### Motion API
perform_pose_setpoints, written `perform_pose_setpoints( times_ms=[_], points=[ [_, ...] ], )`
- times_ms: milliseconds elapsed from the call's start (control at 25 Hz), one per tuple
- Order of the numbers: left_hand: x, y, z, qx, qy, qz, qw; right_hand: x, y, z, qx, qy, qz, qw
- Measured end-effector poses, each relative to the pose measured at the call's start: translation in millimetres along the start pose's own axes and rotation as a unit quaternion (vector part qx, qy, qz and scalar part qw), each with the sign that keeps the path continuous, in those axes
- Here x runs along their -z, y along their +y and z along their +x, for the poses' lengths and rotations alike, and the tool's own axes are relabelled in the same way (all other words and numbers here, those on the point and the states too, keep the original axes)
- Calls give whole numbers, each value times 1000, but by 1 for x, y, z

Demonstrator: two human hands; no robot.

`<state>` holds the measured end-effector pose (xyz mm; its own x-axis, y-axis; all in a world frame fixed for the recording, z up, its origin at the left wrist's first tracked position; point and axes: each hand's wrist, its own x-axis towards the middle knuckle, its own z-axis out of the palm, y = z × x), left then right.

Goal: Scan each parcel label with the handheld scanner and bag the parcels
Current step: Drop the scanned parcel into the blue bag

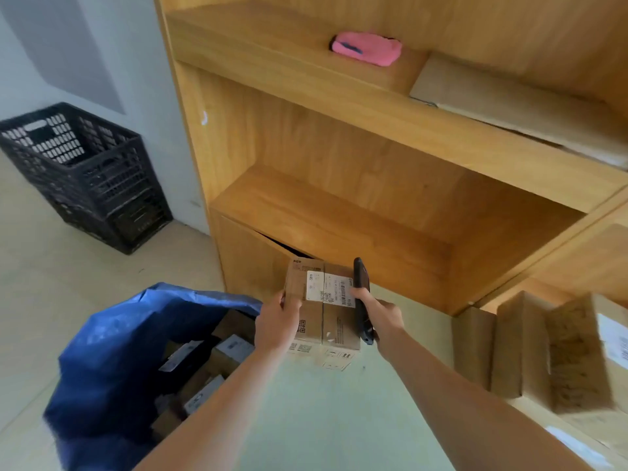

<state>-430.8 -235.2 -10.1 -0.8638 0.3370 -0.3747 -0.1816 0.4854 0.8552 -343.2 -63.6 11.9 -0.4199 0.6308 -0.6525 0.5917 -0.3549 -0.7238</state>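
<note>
A small brown cardboard parcel [323, 321] with a white label [331, 288] on its top hangs in front of the wooden shelf unit. My left hand [277, 322] grips its left side. Against the parcel's right edge, my right hand [382, 314] holds a black handheld scanner [362, 297] upright beside the label. Below and to the left stands a blue bag [112, 351], its mouth open, with several boxed parcels inside.
The wooden shelf unit [339, 205] fills the background, with a pink pouch [367, 49] and flat cardboard [509, 100] on an upper shelf. More cardboard boxes [543, 351] stand at the right. Stacked black plastic crates [91, 175] sit by the wall at left.
</note>
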Motion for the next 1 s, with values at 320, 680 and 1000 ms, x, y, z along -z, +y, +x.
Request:
perform_pose_setpoints(
  times_ms=[320, 680, 1000],
  points=[
    [155, -116, 13, 151, 157, 38, 975, -195, 12, -36, 17, -148, -123, 981],
    [168, -240, 11, 291, 148, -32, 945, -278, 102, 5, -71, -187, -202, 959],
    [155, -272, 32, 333, 191, -104, 918, -304, 152, 46, -87, -129, -235, 960]
  ],
)
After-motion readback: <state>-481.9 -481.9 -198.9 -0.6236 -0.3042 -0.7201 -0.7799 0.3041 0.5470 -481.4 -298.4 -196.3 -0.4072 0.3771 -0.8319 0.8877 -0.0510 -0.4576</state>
